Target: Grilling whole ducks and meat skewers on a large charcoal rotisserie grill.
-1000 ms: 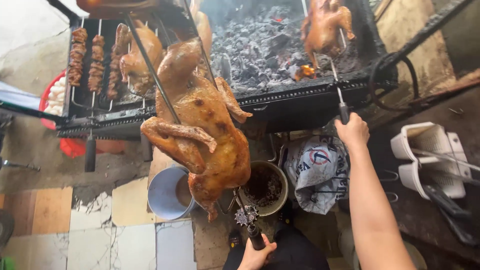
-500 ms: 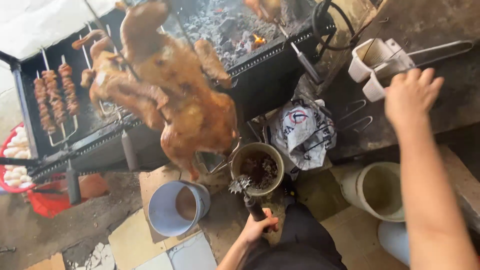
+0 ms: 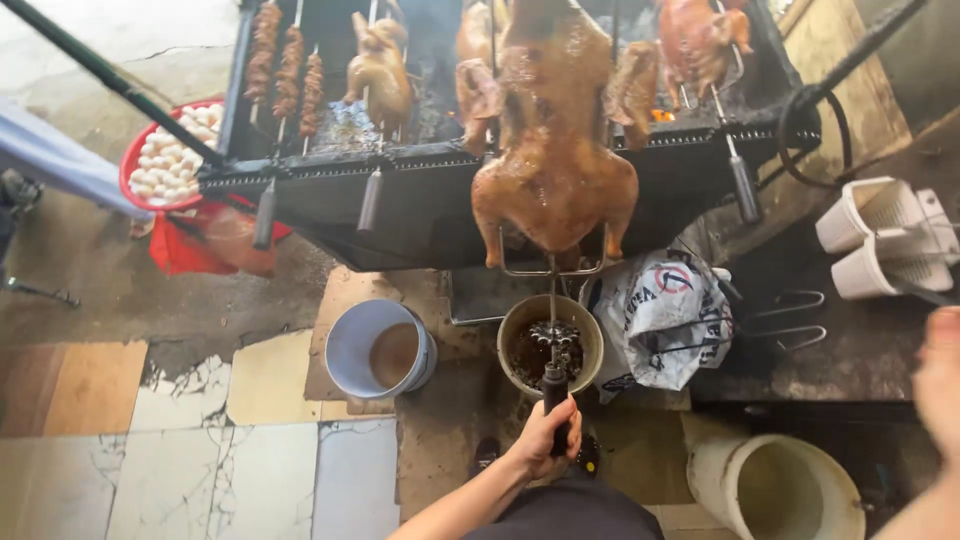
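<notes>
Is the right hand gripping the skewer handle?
No, the left hand holds the skewer handle; the right hand hangs free at the frame's edge.

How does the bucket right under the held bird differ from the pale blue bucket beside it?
The tan bucket is smaller and holds dark liquid, directly below the spit gripped by the left hand. The pale blue bucket is wider, stands further left, and holds a lighter brown liquid. Both are round, open-topped and upright on the floor.

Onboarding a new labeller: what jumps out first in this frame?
The big glossy brown roast duck on a spit, top centre, held by the left hand over a dark-liquid bucket. Behind it, the charcoal grill carries more birds and skewers. The right hand blurs at the right edge, holding nothing.
</notes>
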